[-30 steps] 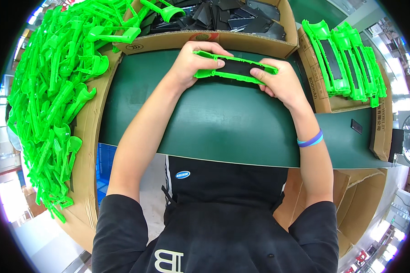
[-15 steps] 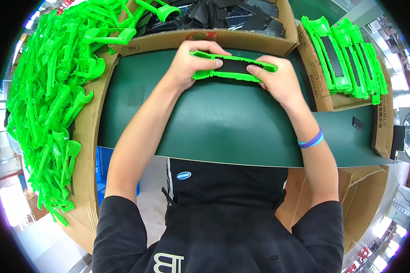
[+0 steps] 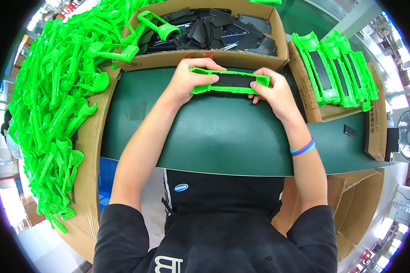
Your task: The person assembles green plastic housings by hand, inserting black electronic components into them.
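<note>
Your left hand [image 3: 189,79] and right hand [image 3: 271,91] each clamp an end of the green frame with a black insert [image 3: 231,81], upper centre above the green table [image 3: 223,132]. Behind it sits a cardboard box of black parts [image 3: 214,32]; loose green frames [image 3: 54,104] fill the left.

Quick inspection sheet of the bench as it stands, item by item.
Surface: dark green mat, bare in front of the hands.
Job's things: green plastic frame with a black insert, held at both ends.
Clutter: pile of green frames at left; cardboard box of black inserts behind; finished pieces on a box at right.
Grips: left hand and right hand both shut on the frame.
Cables: nothing seen.
Surroundings: floor, blurred at the rim.
</note>
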`<state>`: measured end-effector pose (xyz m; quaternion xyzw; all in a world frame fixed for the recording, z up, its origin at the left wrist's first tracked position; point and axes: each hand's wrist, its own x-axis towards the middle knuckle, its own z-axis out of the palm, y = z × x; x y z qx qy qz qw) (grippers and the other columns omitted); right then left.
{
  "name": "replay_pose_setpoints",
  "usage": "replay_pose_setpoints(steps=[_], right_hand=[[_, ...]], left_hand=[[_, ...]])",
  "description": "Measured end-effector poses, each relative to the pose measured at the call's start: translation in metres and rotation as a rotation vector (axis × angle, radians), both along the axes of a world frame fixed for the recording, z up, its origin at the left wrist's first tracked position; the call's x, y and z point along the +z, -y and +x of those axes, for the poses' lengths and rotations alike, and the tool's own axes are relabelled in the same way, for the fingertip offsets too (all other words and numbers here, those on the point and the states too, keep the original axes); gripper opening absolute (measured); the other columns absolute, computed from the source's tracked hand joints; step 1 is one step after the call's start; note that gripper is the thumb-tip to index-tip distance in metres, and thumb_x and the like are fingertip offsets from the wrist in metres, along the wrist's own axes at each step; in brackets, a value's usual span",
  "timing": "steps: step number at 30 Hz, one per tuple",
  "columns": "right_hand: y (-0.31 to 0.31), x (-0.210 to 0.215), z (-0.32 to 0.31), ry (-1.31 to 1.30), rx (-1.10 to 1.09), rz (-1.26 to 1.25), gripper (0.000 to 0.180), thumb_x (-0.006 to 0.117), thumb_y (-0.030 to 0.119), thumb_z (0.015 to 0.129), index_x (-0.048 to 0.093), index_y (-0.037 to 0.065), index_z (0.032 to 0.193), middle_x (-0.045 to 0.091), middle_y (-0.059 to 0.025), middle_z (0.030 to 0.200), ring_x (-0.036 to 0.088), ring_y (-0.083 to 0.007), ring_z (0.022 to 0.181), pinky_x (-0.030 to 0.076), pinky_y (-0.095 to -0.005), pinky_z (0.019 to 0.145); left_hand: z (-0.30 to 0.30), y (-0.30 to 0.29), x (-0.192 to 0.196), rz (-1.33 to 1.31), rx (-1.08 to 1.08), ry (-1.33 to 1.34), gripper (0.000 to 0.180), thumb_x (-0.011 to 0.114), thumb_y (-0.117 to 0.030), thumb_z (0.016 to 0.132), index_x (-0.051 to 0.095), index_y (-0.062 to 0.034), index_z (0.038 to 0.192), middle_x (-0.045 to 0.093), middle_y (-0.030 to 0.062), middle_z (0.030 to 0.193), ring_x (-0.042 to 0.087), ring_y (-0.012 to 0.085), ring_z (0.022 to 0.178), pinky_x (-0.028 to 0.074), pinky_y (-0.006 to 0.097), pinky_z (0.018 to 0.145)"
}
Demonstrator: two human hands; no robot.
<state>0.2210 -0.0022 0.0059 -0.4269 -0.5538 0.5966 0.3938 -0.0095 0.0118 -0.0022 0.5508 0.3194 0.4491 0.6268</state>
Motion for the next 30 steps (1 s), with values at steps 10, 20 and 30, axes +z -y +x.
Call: replay_pose_setpoints(steps=[10, 20, 30], right_hand=[[0.001, 0.015, 0.006, -0.595, 0.166, -0.092, 0.035, 0.052, 0.000, 0.080, 0.048, -0.003, 0.115, 0.060, -0.0152, 0.098, 0.060, -0.0223, 0.078, 0.051, -0.0313, 0.063], [0.016, -0.004, -0.009, -0.348, 0.049, 0.292, 0.042, 0.061, -0.003, 0.080, 0.047, -0.002, 0.119, 0.056, -0.0157, 0.110, 0.058, -0.0261, 0.096, 0.054, -0.0387, 0.069], [0.022, -0.006, -0.015, -0.356, 0.044, 0.369, 0.044, 0.058, 0.002, 0.082, 0.038, -0.001, 0.121, 0.053, -0.0169, 0.111, 0.063, -0.0281, 0.081, 0.055, -0.0353, 0.061]], left_hand=[[-0.003, -0.001, 0.007, -0.135, -0.081, 0.364, 0.021, 0.060, 0.001, 0.073, 0.061, 0.0046, 0.094, 0.060, 0.0100, 0.093, 0.059, 0.0178, 0.086, 0.047, 0.030, 0.079], [0.006, 0.010, 0.007, -0.246, -0.196, 0.408, 0.023, 0.064, -0.005, 0.078, 0.058, 0.0022, 0.100, 0.061, 0.0137, 0.095, 0.061, 0.0182, 0.075, 0.052, 0.029, 0.052], [0.012, 0.014, 0.006, -0.219, -0.234, 0.445, 0.027, 0.065, -0.008, 0.080, 0.055, 0.0000, 0.103, 0.061, 0.0131, 0.098, 0.062, 0.0185, 0.081, 0.053, 0.027, 0.054]])
